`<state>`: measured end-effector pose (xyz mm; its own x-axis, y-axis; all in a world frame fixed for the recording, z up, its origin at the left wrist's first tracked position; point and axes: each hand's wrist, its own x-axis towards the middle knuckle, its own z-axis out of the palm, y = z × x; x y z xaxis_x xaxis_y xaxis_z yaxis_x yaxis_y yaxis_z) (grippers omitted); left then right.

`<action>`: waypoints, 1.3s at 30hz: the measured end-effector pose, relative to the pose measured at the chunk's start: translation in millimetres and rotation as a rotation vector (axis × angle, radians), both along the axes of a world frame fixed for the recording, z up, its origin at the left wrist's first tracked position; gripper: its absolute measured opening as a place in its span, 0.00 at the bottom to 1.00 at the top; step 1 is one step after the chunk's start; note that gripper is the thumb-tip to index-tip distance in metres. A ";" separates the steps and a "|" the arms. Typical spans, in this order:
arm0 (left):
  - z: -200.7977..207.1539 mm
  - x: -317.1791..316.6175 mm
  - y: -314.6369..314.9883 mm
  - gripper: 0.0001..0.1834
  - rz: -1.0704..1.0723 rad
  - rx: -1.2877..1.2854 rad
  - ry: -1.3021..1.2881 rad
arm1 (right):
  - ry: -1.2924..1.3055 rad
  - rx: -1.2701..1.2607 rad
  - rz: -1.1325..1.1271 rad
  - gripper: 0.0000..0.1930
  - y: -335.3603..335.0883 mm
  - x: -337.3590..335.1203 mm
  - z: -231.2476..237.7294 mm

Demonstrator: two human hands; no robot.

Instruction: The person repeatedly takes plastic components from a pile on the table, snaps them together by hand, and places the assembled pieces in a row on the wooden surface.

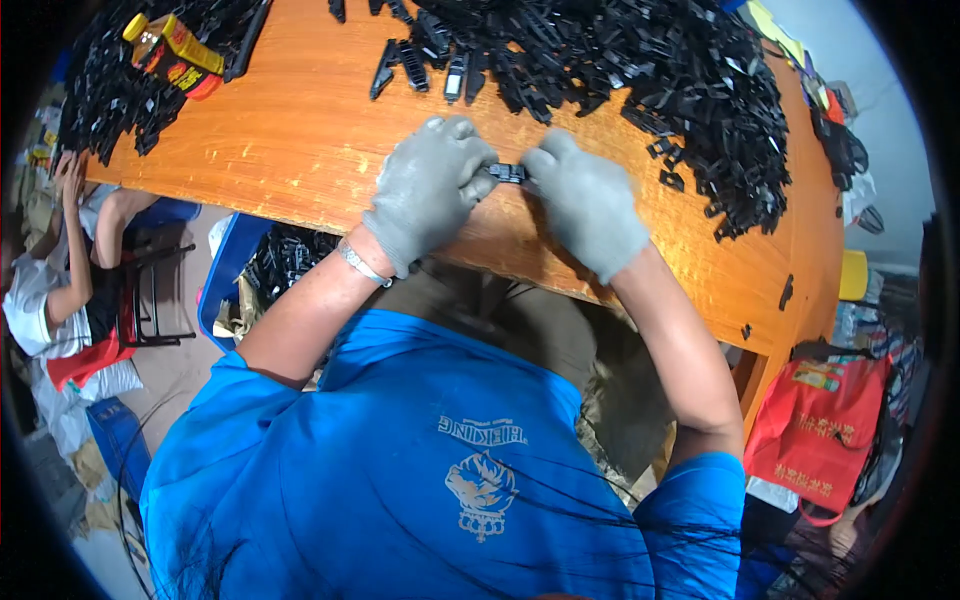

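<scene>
"Just in from the near edge of the tabletop [300, 150], that small black part [507, 173] sits between two grey-gloved hands. See how it's gripped?"

"By its ends, it seems. The left hand [425, 185] pinches one end, fingers curled tight, and the right hand [585, 195] has its fingers closed on the other. Whether the piece touches the wood, I can't tell."

"So what worries you?"

"A crooked squeeze. So little shows between the gloves that uneven pressure could pop it loose, and the near edge is close enough for it to skid over."

"Or it shoots forward into that big heap [720, 100]."

"Then good luck finding it: the pieces there are black too, all jumbled together."

"And the right forearm [680, 330]? One stray piece [747, 331] lies near it, close to the edge."

"An elbow swinging out could sweep that off. The yellow-capped bottle [178, 55] by the left-hand heap [105, 85] looks safer, well apart from both hands, though a long reach might knock it."
</scene>
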<state>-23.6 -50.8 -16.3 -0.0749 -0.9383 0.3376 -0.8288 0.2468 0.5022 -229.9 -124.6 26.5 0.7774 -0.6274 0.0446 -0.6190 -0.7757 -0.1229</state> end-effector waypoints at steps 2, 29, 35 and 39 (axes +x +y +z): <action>2.7 -2.2 -1.8 0.06 -0.013 -0.078 0.018 | -0.007 -0.052 0.086 0.05 -10.5 7.1 -5.1; -5.2 3.1 -3.6 0.08 0.041 0.010 0.014 | -0.505 0.178 -0.008 0.10 -20.6 -23.4 -30.6; 0.3 -2.8 -5.5 0.08 0.047 -0.022 0.051 | -0.364 0.035 0.064 0.09 -20.3 5.6 -35.2; 8.9 8.3 9.3 0.09 0.029 0.040 -0.030 | -0.376 0.110 0.109 0.10 -12.5 3.9 -31.3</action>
<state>-15.3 -41.5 -7.4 -0.0573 -0.9531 0.2972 -0.8503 0.2026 0.4857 -226.0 -137.1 -4.8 0.7821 -0.5587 0.2760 -0.4296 -0.8043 -0.4106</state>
